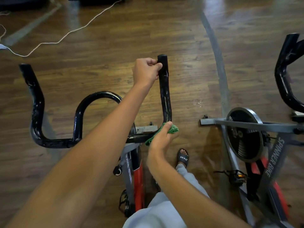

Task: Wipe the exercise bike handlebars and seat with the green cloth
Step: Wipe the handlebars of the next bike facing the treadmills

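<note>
Glossy black tubular handlebars (165, 96), curved, scuffed. Left hand (145, 70) curls round the right bar's upright end. Right hand (162, 139) clutches bunched green cloth (172, 130) against the bar's lower bend.

Glossy wood floor (164, 30) reflected light at twelve o'clock. A white cord (69, 32) snaked at ten, a grey strip (218, 66) curved at two, a second bike (250, 137) stood at four.

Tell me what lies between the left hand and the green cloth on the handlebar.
In the head view, only the bare black handlebar runs from the left hand down to the green cloth, which the right hand grips.
</note>
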Demonstrator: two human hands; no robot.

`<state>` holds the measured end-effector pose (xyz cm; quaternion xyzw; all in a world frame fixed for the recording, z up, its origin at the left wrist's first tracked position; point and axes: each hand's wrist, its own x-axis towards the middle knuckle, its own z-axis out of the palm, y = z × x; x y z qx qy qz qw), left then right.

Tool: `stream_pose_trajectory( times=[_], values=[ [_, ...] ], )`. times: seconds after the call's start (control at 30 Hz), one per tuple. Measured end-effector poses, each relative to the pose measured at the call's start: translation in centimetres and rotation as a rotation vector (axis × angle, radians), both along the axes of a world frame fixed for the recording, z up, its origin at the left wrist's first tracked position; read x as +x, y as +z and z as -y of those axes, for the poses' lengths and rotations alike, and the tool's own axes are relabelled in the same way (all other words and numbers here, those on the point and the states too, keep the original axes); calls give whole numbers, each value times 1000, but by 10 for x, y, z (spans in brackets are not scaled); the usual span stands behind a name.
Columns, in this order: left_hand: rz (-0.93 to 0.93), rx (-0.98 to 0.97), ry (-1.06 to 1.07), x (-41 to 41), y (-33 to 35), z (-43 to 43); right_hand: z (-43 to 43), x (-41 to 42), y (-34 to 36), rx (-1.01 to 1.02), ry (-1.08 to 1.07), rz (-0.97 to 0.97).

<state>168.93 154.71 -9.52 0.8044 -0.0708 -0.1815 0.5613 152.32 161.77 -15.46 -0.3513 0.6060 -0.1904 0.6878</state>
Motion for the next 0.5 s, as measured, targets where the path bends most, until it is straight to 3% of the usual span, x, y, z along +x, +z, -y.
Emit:
stream_pose_trajectory(
  times=[0.17, 0.33, 0.5],
  values=[
    [21, 10, 30, -4, -5, 2, 11, 8, -7, 62, -74, 5],
    [-37, 5, 41, -5, 0, 3, -39, 12, 6, 349, -175, 38],
    [-38, 14, 56, -4, -3, 4, -2, 7, -3, 169, -158, 76]
  ],
)
